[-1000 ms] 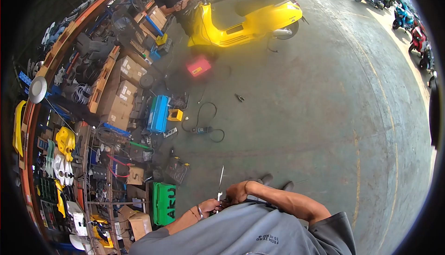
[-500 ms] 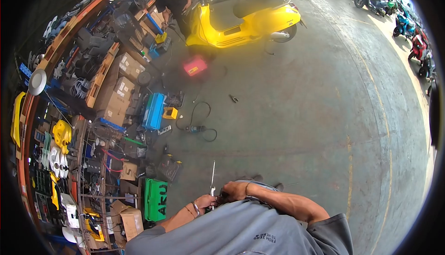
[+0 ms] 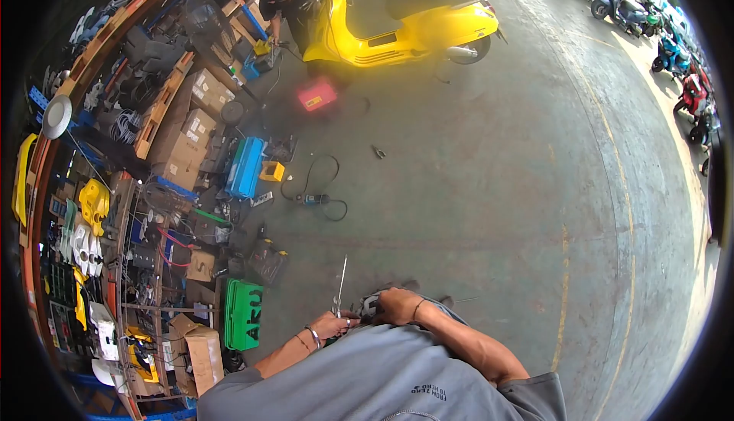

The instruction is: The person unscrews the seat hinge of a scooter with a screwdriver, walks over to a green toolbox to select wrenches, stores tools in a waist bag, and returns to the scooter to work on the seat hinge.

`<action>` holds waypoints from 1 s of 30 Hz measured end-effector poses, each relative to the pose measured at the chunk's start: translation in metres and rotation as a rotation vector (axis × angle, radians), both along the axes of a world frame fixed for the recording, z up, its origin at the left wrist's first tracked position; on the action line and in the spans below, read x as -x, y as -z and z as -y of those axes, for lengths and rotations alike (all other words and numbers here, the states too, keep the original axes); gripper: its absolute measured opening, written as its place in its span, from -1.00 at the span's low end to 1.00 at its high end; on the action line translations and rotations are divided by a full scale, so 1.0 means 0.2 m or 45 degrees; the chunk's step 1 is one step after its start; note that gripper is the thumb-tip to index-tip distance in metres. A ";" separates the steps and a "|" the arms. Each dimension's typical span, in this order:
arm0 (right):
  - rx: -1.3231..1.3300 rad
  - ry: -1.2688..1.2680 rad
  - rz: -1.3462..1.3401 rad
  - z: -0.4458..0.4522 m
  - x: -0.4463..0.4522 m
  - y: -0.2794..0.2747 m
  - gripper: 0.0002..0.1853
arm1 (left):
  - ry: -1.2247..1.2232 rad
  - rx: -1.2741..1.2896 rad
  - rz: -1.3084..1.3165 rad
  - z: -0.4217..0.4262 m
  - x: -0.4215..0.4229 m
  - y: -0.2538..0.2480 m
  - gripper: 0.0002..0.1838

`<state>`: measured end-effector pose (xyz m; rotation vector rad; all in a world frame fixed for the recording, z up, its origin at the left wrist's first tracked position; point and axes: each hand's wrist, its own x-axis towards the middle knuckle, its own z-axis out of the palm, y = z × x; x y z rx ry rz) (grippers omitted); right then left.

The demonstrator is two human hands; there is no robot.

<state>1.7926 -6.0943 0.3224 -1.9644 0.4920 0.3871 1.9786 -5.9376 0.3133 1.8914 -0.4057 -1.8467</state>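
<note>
My left hand (image 3: 327, 325) is closed around the lower end of a long, thin, shiny metal tool (image 3: 342, 279), whose exact kind I cannot make out. The tool's shaft points up and away from my body, leaning slightly right. Close beside it, in front of my waist, my right hand (image 3: 399, 305) has its fingers curled in. A dark and pale object (image 3: 372, 303) lies against those fingers, too small and covered to name. My grey shirt (image 3: 367, 379) fills the lower part of the head view.
A green toolbox (image 3: 243, 314) stands to my left, with a blue toolbox (image 3: 246, 167) farther ahead. A corded power tool (image 3: 312, 199) and pliers (image 3: 378, 151) lie on the floor. Crowded shelving lines the left. Another person (image 3: 284, 0) crouches by a yellow scooter (image 3: 405, 35).
The whole view has shifted slightly. My left hand has turned a little, tilting the metal tool more to the right. My right hand stays curled at my waist.
</note>
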 end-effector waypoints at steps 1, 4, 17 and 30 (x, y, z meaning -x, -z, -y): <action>0.037 -0.012 -0.025 0.01 0.02 -0.03 -0.51 | 0.006 -0.010 -0.001 0.02 0.01 -0.04 -0.66; 0.036 -0.028 -0.056 0.01 0.01 -0.02 -0.51 | 0.176 -0.005 0.105 0.07 0.01 -0.09 -0.68; -0.206 0.154 -0.051 0.03 0.06 0.16 -0.44 | 0.297 0.013 0.013 0.12 -0.02 -0.01 -0.70; -1.214 0.229 0.092 0.10 0.13 0.47 -0.45 | 0.218 0.017 -0.102 0.12 0.00 0.00 -0.67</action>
